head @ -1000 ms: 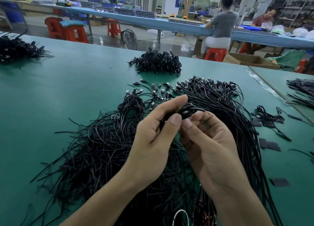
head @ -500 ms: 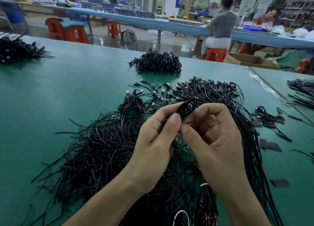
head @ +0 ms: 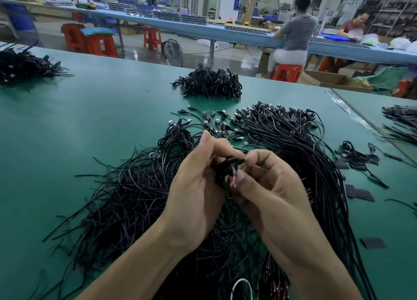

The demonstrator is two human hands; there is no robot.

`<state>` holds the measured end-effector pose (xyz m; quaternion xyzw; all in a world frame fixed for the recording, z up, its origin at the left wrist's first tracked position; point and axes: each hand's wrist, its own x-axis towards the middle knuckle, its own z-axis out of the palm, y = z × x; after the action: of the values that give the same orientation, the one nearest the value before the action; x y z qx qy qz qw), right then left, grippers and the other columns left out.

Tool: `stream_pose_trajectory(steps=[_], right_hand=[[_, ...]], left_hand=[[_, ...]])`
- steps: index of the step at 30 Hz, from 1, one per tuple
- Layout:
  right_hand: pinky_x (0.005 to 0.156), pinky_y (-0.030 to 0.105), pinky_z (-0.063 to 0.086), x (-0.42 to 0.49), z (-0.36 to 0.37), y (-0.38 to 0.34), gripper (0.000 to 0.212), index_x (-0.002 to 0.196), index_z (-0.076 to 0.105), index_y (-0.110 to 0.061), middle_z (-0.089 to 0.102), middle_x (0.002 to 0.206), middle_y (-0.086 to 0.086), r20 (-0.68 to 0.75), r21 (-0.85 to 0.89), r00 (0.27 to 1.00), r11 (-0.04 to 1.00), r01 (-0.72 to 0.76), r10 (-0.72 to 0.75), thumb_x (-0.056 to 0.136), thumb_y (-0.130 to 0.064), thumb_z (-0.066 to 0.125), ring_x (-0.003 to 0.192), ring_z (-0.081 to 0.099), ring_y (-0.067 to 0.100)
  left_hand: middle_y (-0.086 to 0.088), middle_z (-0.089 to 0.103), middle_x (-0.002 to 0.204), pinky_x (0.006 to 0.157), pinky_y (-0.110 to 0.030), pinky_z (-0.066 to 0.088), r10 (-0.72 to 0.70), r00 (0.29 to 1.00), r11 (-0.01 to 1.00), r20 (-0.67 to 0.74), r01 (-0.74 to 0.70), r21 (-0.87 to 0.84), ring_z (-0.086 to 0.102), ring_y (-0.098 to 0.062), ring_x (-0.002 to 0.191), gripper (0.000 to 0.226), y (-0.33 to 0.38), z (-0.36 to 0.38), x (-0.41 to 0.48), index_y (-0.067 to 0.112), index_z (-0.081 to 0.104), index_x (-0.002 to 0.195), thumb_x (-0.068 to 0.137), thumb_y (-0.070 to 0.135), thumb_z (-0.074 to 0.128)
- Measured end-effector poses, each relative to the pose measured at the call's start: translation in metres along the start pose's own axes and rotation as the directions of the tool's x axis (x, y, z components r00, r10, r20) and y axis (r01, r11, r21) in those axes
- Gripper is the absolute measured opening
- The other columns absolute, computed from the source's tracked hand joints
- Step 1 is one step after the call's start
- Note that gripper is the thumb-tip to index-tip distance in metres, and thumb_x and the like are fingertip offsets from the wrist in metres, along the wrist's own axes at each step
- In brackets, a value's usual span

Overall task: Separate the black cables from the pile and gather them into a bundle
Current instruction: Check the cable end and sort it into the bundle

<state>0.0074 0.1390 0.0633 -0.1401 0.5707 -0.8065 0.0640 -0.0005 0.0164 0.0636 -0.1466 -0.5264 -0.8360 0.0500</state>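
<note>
- The left hand (head: 196, 193) and the right hand (head: 277, 200) are raised together over the middle of the green worktop (head: 90, 110), close enough that they nearly touch.
- Both pinch the same small coil of black cable (head: 226, 167) between thumb and curled fingers.
- The coil looks tightly wound, and something pinkish shows at its lower edge. Whether a tie is already round it cannot be told.
- Directly beneath the hands lies the loose pile (head: 135, 198), a wide tangle spreading to the left and towards the camera.
- To its right is a sheaf of long cables (head: 316, 164), lying roughly parallel with their plugs fanned out at the far end.
- A far heap (head: 209, 83) of short, folded-looking cables sits well apart beyond the pile, and a second heap (head: 20, 65) sits at the left edge. These are probably finished bundles.
- By that reading some work is done, but most of the cable is still unsorted.
- Flat black strips (head: 358, 194) lie near the sheaf on the right and may be ties.
</note>
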Motion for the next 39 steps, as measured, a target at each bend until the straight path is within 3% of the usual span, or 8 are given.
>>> stream_pose_trajectory(steps=[3, 6, 9, 12, 18, 24, 30, 39], right_hand=[[0.051, 0.017, 0.045, 0.0, 0.0, 0.003, 0.029, 0.091, 0.057, -0.008, 0.062, 0.07, 0.002, 0.023, 0.125, 0.989, 0.981, -0.146, 0.144, 0.071, -0.008, 0.078, 0.059, 0.055, 0.007], [0.051, 0.02, 0.049, 0.001, -0.001, 0.004, 0.036, 0.104, 0.058, 0.001, 0.059, 0.073, 0.009, 0.013, 0.198, 0.985, 0.965, -0.171, 0.172, 0.071, -0.007, 0.071, 0.06, 0.057, 0.011], [0.059, 0.018, 0.052, 0.002, -0.005, -0.001, 0.013, 0.08, 0.061, -0.017, 0.063, 0.074, 0.004, -0.062, 0.083, 0.998, 0.997, -0.007, 0.012, 0.072, -0.013, 0.07, 0.064, 0.059, 0.008], [0.065, 0.016, 0.052, 0.003, -0.011, -0.007, 0.018, 0.073, 0.062, -0.026, 0.065, 0.078, 0.002, -0.101, -0.01, 0.985, 0.99, 0.139, -0.14, 0.078, -0.012, 0.071, 0.07, 0.061, 0.007], [0.065, 0.017, 0.052, 0.003, -0.021, -0.007, 0.018, 0.078, 0.066, -0.028, 0.066, 0.076, -0.001, -0.074, -0.133, 0.977, 0.973, 0.189, -0.2, 0.08, -0.011, 0.072, 0.07, 0.061, 0.008], [0.066, 0.017, 0.051, 0.008, -0.023, -0.004, 0.027, 0.074, 0.066, -0.033, 0.067, 0.076, -0.003, 0.012, -0.118, 0.989, 0.982, 0.149, -0.149, 0.077, -0.007, 0.074, 0.071, 0.063, 0.009], [0.066, 0.014, 0.05, 0.009, -0.021, 0.009, 0.023, 0.087, 0.052, -0.01, 0.064, 0.069, -0.012, -0.037, -0.273, 0.993, 0.957, 0.094, -0.108, 0.088, 0.01, 0.063, 0.068, 0.06, 0.0], [0.067, 0.019, 0.052, 0.011, -0.025, 0.013, 0.026, 0.082, 0.051, -0.015, 0.068, 0.075, -0.003, -0.141, -0.327, 0.979, 0.94, 0.097, -0.149, 0.085, 0.0, 0.072, 0.07, 0.063, 0.006]], left_hand=[[0.006, 0.061, 0.077, 0.069, -0.015, 0.046, 0.05, 0.999, 0.998, -0.002, -0.05, 0.026, 0.053, -0.013, 0.077, 0.041, -0.004, -0.006, 0.002, 0.02, 0.063, 0.05, 0.089, 0.008, 0.06], [0.013, 0.063, 0.112, 0.093, -0.032, 0.043, 0.217, 0.973, 0.944, 0.073, -0.229, 0.24, 0.058, -0.004, 0.104, 0.012, -0.007, -0.008, -0.005, 0.025, 0.062, 0.069, 0.076, 0.029, 0.071], [0.008, 0.047, 0.136, 0.108, -0.025, 0.036, 0.193, 0.98, 0.848, 0.047, -0.191, 0.495, 0.045, -0.006, 0.131, 0.051, -0.011, -0.013, -0.005, 0.04, 0.058, 0.114, 0.067, 0.047, 0.075], [0.021, 0.044, 0.121, 0.083, -0.009, 0.038, 0.188, 0.981, 0.82, -0.052, -0.128, 0.558, 0.048, 0.004, 0.109, 0.068, -0.012, -0.017, -0.001, 0.058, 0.045, 0.117, 0.057, 0.058, 0.078], [0.006, 0.048, 0.063, 0.05, -0.015, 0.033, 0.247, 0.967, 0.785, 0.064, -0.239, 0.572, 0.039, -0.002, 0.054, 0.02, -0.015, -0.026, 0.004, 0.035, 0.066, 0.092, 0.077, 0.04, 0.078], [-0.004, 0.076, 0.082, 0.064, -0.021, 0.055, 0.135, 0.989, 0.874, 0.055, -0.145, 0.463, 0.071, -0.016, 0.071, 0.019, -0.01, -0.03, 0.007, 0.024, 0.072, 0.099, 0.08, 0.026, 0.075], [-0.005, 0.076, 0.104, 0.091, -0.032, 0.053, 0.026, 1.0, 0.963, -0.011, -0.022, 0.268, 0.069, -0.021, 0.105, 0.032, -0.01, -0.026, 0.005, 0.021, 0.075, 0.105, 0.092, 0.014, 0.046], [0.003, 0.07, 0.077, 0.075, -0.02, 0.05, 0.133, 0.991, 0.923, 0.033, -0.136, 0.36, 0.062, -0.009, 0.075, 0.016, -0.014, -0.02, 0.001, 0.029, 0.067, 0.091, 0.078, 0.034, 0.073]])
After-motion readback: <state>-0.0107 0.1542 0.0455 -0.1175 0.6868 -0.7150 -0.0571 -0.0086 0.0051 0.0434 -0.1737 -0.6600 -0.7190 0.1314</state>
